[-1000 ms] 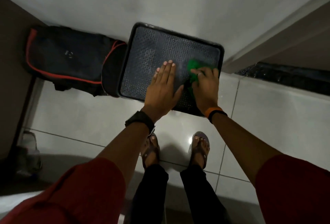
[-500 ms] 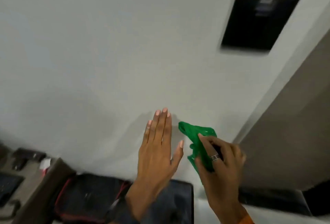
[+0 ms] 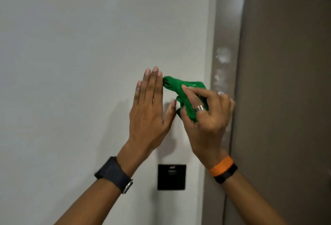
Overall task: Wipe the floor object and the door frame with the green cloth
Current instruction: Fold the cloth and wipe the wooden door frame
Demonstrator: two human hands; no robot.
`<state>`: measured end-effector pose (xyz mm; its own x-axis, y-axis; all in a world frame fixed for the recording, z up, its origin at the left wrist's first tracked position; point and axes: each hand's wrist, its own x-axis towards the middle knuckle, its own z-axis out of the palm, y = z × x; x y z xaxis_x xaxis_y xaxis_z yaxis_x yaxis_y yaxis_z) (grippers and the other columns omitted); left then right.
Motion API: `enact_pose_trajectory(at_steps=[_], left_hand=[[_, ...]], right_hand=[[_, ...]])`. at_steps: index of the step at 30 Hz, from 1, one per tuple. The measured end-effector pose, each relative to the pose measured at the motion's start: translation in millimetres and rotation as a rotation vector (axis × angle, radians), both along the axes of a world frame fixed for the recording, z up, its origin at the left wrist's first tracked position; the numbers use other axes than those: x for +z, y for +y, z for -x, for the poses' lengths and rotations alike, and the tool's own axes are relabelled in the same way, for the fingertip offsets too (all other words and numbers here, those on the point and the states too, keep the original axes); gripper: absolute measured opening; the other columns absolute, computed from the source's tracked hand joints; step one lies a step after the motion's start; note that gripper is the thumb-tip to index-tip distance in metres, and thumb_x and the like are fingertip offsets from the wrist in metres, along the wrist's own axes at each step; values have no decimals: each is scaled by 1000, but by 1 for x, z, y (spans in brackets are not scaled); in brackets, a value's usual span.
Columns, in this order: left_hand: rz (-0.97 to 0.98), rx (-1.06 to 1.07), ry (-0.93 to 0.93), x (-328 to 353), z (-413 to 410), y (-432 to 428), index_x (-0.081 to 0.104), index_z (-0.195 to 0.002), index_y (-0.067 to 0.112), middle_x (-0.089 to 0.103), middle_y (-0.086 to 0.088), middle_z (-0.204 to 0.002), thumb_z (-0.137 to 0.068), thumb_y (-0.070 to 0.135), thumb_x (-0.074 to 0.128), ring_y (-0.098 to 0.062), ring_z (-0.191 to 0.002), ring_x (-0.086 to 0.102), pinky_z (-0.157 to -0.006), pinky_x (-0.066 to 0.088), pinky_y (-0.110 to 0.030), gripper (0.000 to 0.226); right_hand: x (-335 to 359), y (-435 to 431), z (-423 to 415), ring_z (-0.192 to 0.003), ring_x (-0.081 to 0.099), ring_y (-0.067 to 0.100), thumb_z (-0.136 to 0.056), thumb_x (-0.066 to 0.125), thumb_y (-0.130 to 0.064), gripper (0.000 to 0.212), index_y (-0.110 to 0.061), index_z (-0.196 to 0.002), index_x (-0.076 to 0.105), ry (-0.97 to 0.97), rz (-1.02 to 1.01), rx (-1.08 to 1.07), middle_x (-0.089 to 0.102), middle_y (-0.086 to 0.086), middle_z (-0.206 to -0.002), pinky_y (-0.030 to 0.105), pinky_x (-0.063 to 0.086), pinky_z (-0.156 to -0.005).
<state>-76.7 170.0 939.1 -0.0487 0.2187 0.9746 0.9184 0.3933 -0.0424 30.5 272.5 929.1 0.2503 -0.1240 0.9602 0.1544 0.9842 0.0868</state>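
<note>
Left hand (image 3: 149, 110): flat and open, fingers together, holding nothing, raised in front of the white wall (image 3: 80, 63); probably bracing or steadying.
Right hand (image 3: 206, 115): closed around the green cloth (image 3: 180, 90), bunched so a wad sticks out toward the left fingertips, ready for pressing.
Door frame (image 3: 223, 54): just right of the cloth; pale smudges mark it, likely the wiping target.
Floor object: out of view.
Black wall plate (image 3: 171, 177): below the hands.
Containers: none visible.

Green cloth (image 3: 186, 95) now beside door frame (image 3: 223, 63)
</note>
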Motion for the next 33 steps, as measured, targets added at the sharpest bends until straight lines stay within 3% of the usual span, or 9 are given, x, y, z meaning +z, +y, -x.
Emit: enact_pose_trajectory(at_steps=[4, 6, 9, 11, 15, 18, 26, 31, 33], left_hand=[[-100, -93, 22, 44, -15, 39, 21, -162, -1, 20, -14, -172, -108, 36, 35, -25, -162, 10, -134, 9, -42, 66], [-107, -103, 46, 52, -17, 56, 22, -161, -1, 22, -14, -172, -108, 36, 35, -26, -162, 11, -133, 11, -42, 66], [-71, -91, 72, 51, -10, 79, 25, -161, 0, 24, -14, -171, -108, 38, 33, -27, -161, 13, -133, 12, -43, 66], [-33, -69, 72, 46, 1, 90, 25, -161, 2, 23, -13, -171, -107, 39, 32, -26, -161, 12, -133, 12, -44, 66], [1, 20, 92, 44, 32, 105, 24, -162, 3, 20, -14, -172, -107, 39, 32, -28, -161, 10, -133, 13, -48, 66], [43, 129, 159, 44, 57, 113, 18, -163, 5, 15, -14, -173, -107, 39, 31, -30, -162, 8, -132, 13, -51, 67], [65, 218, 205, 13, 61, 127, 8, -164, 4, 4, -18, -174, -108, 43, 26, -32, -162, 2, -131, 11, -55, 71], [99, 185, 234, 6, 60, 130, 9, -164, 3, 7, -18, -174, -108, 43, 29, -32, -162, 4, -132, 10, -54, 72], [95, 179, 235, 3, 61, 129, 10, -164, 3, 9, -18, -174, -108, 42, 29, -32, -162, 5, -132, 11, -54, 71]], right_hand=[[67, 45, -25, -99, 51, 26, -89, 74, -9, 36, -16, -124, 74, 113, -57, -78, 68, 5, -120, 45, 45, -88], [81, 73, -26, -121, 51, 29, -89, 74, -24, 36, -17, -124, 69, -60, 2, -59, 58, 8, -138, 50, 47, -103], [65, 111, -14, -162, 15, 27, -98, 67, -50, 55, -17, -140, 56, -508, 245, -58, 21, 10, -173, 57, 16, -132], [51, 130, -4, -165, -4, 20, -103, 57, -53, 64, -19, -155, 41, -571, 208, -117, 3, 5, -178, 55, 2, -135], [85, 142, 15, -165, 0, 25, -109, 41, -49, 74, -15, -167, 11, -430, 142, -275, 3, 9, -177, 55, 4, -135], [110, 144, 27, -165, 6, 28, -107, 42, -46, 73, -16, -167, 13, -348, 136, -327, 10, 11, -177, 54, 5, -135], [-23, 136, 22, -165, 5, 27, -103, 49, -46, 79, -17, -167, 13, -398, 176, -299, 8, 11, -177, 51, 3, -136], [89, 139, 28, -164, 7, 32, -100, 52, -47, 82, -13, -167, 18, -349, 207, -318, 11, 15, -176, 53, 3, -135], [98, 140, 26, -164, 8, 32, -99, 55, -43, 82, -13, -166, 19, -352, 186, -314, 13, 16, -176, 54, 5, -135]])
